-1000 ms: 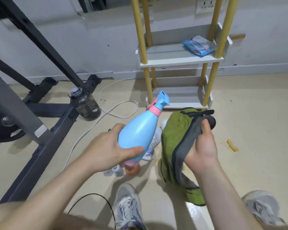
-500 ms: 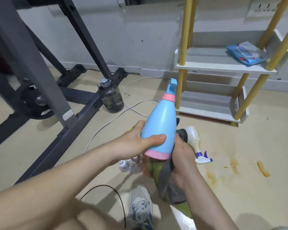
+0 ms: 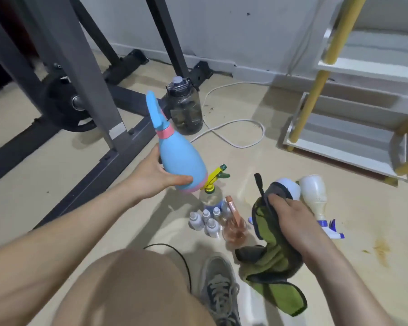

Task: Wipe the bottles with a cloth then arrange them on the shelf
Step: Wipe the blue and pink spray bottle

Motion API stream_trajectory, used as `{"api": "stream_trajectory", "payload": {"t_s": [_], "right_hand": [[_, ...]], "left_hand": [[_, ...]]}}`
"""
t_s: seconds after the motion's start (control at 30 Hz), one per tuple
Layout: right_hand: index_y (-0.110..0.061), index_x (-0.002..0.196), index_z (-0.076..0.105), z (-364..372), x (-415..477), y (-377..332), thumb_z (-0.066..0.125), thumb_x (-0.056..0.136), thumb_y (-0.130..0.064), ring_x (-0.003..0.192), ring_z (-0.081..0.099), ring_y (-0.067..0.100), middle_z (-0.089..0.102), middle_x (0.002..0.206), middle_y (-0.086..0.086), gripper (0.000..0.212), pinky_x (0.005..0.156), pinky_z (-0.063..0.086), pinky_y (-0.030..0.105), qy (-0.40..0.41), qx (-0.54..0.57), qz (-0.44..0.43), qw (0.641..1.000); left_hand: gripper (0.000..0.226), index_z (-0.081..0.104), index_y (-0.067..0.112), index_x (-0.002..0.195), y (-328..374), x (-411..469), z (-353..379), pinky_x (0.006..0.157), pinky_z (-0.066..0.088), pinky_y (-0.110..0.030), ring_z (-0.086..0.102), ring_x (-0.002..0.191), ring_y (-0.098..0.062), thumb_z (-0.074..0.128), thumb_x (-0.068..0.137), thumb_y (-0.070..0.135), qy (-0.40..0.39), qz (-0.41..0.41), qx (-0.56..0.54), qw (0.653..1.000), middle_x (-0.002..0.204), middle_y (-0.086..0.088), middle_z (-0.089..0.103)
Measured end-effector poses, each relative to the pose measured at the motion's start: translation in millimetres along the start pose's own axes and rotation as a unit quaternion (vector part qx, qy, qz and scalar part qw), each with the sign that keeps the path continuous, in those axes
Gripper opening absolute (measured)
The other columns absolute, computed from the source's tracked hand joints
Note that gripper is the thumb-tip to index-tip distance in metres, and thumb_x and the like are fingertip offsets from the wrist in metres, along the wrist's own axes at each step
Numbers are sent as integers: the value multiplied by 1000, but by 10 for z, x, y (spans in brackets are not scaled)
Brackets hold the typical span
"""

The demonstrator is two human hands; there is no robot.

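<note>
Above the floor (image 3: 45, 180), left grip (image 3: 156, 177) clasps blue pink-banded bottle (image 3: 180, 158); right grip (image 3: 290, 212) clutches cloth (image 3: 272, 260).

Shelf (image 3: 363, 69) runs off the right and top edges, so we can't see its far side. Fingers of the left grip (image 3: 151, 177) are mostly behind the blue spray bottle (image 3: 179, 158), whose base covers part of the yellow-trigger bottle (image 3: 212, 196). Fingertips of the right grip (image 3: 290, 210) are buried in the cloth (image 3: 273, 262), which hides most of a white bottle (image 3: 291, 185). Labels on the small bottles (image 3: 205, 220) are too small to read. Shoe (image 3: 219, 290) is cut off at the bottom edge.
</note>
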State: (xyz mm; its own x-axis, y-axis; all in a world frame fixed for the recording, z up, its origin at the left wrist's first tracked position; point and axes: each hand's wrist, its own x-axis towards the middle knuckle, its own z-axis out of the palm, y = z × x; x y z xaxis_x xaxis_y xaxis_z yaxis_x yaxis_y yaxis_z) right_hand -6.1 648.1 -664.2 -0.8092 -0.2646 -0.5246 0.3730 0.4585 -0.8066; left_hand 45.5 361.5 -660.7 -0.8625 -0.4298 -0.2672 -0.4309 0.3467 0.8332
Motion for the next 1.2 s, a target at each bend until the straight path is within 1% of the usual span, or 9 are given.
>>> {"api": "stream_trajectory", "payload": {"t_s": [0.2,0.33,0.43,0.63,0.83,0.9,0.97,1.1,1.2], "right_hand": [[6,87,60,-101,294,396,50,98,-30,76,58,31,63,77,17,39,70,43,37,16,-111,41,993],[-4,77,60,-111,327,641,59,96,-26,70,57,27,64,74,14,29,63,40,34,53,-42,76,995],[-6,80,62,-66,336,856,59,97,-26,77,61,29,67,79,17,27,79,47,42,90,42,115,988],[-7,80,69,-10,359,1078,58,98,-19,77,64,32,74,72,11,25,84,48,45,129,124,162,970],[-9,82,73,-43,339,1116,54,101,-24,84,68,31,77,76,6,31,90,50,46,130,151,164,966],[-12,92,74,-66,282,1075,53,101,-32,95,69,30,78,87,3,31,97,49,48,113,139,150,972],[-16,87,74,-126,202,988,51,101,-35,94,69,24,78,83,-5,33,97,49,47,98,118,131,979],[-7,77,66,-291,39,816,47,103,-35,77,62,21,71,68,0,42,86,48,47,58,53,80,994],[-1,73,47,-475,-113,738,48,102,-35,68,46,23,48,67,10,45,71,44,40,60,-23,6,998]], "left_hand": [[90,40,41,125,-1015,234,328,80,50,-26,58,103,-11,93,56,18,82,-93,-7,992,115,11,58],[87,42,49,114,-1418,352,556,76,52,-28,59,95,-7,85,43,25,87,-133,-36,987,109,17,58],[81,49,48,105,-1628,475,750,80,57,-38,62,97,-16,86,38,20,97,-153,-59,982,106,11,62],[72,50,18,132,-1862,691,1112,80,47,-28,60,91,-18,81,70,-2,82,-140,29,986,101,6,61],[80,44,35,133,-1999,712,1017,97,53,-43,63,109,-18,77,64,12,19,-189,-8,982,113,9,61],[95,32,37,143,-1971,706,912,96,53,-46,60,113,-19,78,66,5,64,-207,-25,976,128,6,55],[72,36,27,139,-1723,591,797,92,54,-44,60,108,-26,63,78,-1,192,-228,-64,952,120,1,51],[36,50,22,105,-955,209,559,79,53,-41,62,88,-21,40,83,-4,378,-86,-103,916,94,1,56],[36,59,22,88,-41,-110,415,67,51,-28,61,66,-7,43,85,-10,301,40,-143,942,79,4,61]]}}
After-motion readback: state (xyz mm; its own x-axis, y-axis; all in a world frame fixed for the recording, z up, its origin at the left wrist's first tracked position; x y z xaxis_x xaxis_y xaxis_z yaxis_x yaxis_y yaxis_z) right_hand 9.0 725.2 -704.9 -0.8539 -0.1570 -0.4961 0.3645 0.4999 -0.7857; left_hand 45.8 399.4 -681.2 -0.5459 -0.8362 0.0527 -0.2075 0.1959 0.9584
